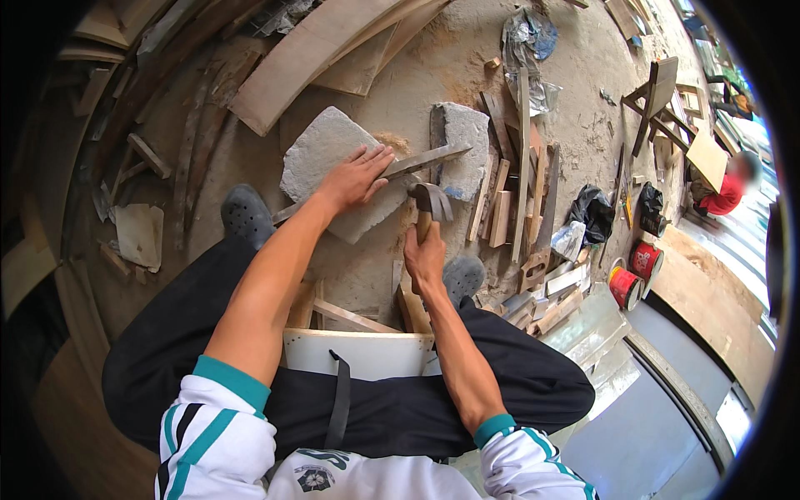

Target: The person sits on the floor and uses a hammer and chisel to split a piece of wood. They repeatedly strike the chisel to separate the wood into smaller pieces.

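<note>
A narrow wooden strip (433,158) lies slantwise across a large pale concrete block (321,154), and its right end reaches over a smaller concrete block (467,137). My left hand (357,177) holds the strip down against the large block, fingers across it and thumb on the near side. In my right hand (425,257) is a claw hammer (432,202), gripped by its wooden handle. The hammer's metal head is up, just in front of the strip, close to the gap between the blocks. Part of the strip is hidden under my left hand.
Wooden offcuts (500,208) and a handsaw (533,271) lie to the right. Beyond are black plastic bags (593,212), red buckets (625,283) and a wooden chair (658,100). Curved boards (308,58) lie at the far left. Another person (723,196) sits at the right.
</note>
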A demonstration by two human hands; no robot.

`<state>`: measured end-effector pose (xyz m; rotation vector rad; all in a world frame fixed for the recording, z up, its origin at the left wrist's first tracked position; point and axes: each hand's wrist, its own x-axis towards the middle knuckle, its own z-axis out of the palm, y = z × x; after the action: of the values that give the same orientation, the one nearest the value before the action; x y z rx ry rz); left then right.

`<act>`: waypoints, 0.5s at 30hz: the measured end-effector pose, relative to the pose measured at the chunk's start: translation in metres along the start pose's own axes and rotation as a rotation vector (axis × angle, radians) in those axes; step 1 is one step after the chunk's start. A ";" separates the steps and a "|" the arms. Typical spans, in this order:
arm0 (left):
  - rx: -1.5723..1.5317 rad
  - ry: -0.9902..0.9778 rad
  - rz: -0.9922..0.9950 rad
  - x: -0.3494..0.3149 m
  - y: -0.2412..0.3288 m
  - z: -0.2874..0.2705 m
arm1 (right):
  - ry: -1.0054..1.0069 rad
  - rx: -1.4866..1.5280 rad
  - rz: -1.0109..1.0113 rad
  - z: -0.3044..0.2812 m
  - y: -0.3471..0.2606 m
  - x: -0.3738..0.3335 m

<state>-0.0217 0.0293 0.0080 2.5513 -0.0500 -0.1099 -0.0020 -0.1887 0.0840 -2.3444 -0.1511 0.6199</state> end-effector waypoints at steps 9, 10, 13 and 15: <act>-0.025 0.023 0.022 0.005 0.000 0.002 | 0.014 0.015 -0.013 0.009 0.007 0.007; -0.020 0.029 0.024 0.004 -0.002 0.004 | 0.044 0.027 0.018 0.008 0.008 0.004; 0.066 0.049 0.037 0.005 -0.013 0.005 | 0.133 0.066 0.016 -0.003 0.008 -0.003; 0.222 0.065 0.059 0.010 -0.022 0.001 | 0.189 0.047 -0.029 -0.012 0.004 -0.006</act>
<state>-0.0118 0.0466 -0.0061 2.7701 -0.1187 0.0018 -0.0016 -0.2008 0.0915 -2.3363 -0.0837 0.3803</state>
